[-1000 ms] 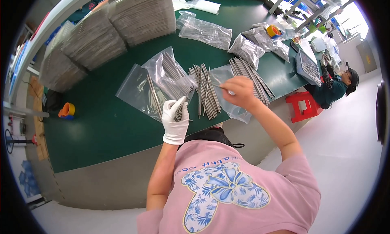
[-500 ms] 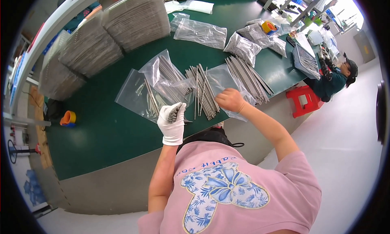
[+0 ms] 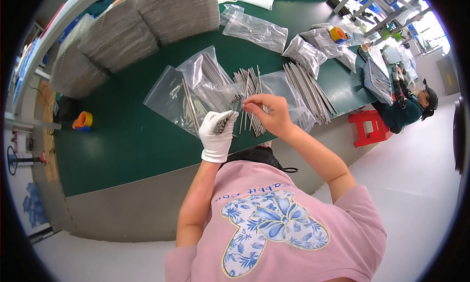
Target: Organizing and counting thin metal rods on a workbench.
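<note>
My left hand [image 3: 215,144], in a white glove, is closed round a bundle of thin metal tubes [image 3: 223,125], whose round ends show at the top of the fist. My bare right hand [image 3: 271,114] is just to its right, thumb and fingertips pinched together. Whether anything is between those fingertips is too small to make out. Under and behind the right hand lies a loose pile of grey metal rods [image 3: 256,129], partly covered by it. Left of the pile, more rods [image 3: 211,67] rest in a clear plastic bag [image 3: 164,98].
Another rod pile [image 3: 306,91] lies on plastic to the right. Filled silvery bags [image 3: 304,56] and a tape roll [image 3: 338,35] sit behind it. Stacked wrapped trays [image 3: 117,35] line the back left. At the far right, a person [image 3: 409,108] works beside a red stool [image 3: 370,128].
My right hand has moved left, from the right edge of the middle rod pile to beside my left hand. The left hand keeps its grip on the bundle. The whole view has shifted slightly.
</note>
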Available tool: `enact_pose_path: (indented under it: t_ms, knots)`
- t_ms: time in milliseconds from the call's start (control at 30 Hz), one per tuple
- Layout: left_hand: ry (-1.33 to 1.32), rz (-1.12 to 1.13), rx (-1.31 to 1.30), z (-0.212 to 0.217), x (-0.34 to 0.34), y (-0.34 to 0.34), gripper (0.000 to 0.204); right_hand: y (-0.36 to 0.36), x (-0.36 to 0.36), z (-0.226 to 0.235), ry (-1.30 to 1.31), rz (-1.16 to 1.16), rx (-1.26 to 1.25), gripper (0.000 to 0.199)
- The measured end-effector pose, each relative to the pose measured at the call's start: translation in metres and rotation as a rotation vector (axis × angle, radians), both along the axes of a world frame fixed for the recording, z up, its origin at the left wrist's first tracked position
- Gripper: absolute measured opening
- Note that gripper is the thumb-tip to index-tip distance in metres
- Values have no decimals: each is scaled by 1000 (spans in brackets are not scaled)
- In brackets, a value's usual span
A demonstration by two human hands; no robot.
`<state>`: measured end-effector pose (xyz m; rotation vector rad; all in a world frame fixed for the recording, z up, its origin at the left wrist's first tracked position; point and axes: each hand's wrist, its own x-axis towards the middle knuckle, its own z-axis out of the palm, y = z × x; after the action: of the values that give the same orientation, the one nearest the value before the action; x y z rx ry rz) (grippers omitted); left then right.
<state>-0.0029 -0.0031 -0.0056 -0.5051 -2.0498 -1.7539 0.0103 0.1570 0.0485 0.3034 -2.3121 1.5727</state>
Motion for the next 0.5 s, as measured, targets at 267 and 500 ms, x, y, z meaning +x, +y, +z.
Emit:
enact_pose_path:
  t_ms: [267,500]
  knots:
    - [3,5,25,-5,1,3,22,-15,-8,20,83,149,190,7]
    - [2,13,0,3,4,3,21,-17,-8,23,114,143,171,8]
